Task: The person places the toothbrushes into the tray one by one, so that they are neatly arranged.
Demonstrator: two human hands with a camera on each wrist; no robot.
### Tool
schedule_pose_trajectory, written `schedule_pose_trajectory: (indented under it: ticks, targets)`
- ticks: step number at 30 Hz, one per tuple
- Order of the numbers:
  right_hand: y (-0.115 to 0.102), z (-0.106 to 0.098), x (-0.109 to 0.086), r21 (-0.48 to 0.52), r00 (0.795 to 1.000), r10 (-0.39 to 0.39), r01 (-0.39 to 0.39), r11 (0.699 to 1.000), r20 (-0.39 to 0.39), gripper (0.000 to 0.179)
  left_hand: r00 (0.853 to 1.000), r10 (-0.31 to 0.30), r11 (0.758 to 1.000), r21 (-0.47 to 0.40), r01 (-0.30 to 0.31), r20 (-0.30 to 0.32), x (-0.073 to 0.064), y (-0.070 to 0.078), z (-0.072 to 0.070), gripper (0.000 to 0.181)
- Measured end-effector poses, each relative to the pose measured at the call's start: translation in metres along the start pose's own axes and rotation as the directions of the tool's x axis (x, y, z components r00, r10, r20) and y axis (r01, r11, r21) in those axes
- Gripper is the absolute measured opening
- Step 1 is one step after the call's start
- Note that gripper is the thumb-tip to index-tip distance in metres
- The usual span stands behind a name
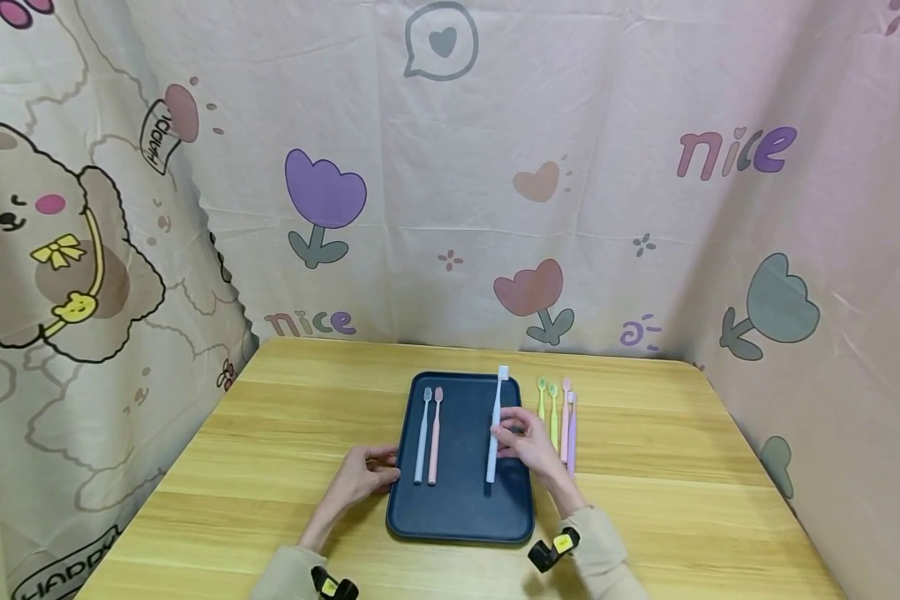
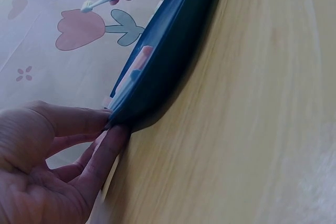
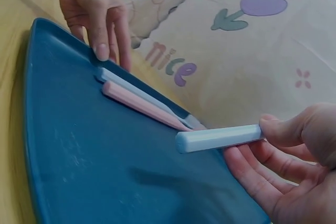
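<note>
Over the tray point(image 1: 461, 508), a brush point(image 1: 497, 407) is pinched by right hand point(image 1: 529, 438); the rim point(image 1: 461, 538), seemingly for steadiness, by left hand point(image 1: 362, 477).

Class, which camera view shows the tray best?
The head view: all four corners of the tray show. The left wrist view gives mainly its outer side; the right wrist view shows its inside, cut off at the bottom.
</note>
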State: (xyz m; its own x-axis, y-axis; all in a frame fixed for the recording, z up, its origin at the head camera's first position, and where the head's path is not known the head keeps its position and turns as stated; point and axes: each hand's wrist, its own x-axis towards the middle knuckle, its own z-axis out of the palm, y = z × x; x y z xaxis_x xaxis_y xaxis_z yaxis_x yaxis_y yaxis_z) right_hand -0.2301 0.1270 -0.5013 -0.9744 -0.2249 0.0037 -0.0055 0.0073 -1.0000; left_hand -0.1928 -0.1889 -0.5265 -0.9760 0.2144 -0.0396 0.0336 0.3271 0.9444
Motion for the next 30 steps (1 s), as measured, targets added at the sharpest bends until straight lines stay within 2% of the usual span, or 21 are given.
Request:
schedule_pose_trajectory:
  ticks: [14,30]
  targets:
    - [0.007,0.036,0.014,-0.077,1.0,-0.005,0.004,0.997,-0.013,0.032,1.0,-0.012,1.0,-0.007,0.012,-0.008,0.0,0.0,0.0,0.048]
    - [0.021,0.058,0.026,-0.2,0.998,-0.017,0.006,0.98,-0.052,0.027,1.0,-0.005,1.0,-0.006,0.005,-0.006,0.0,0.0,0.001,0.048]
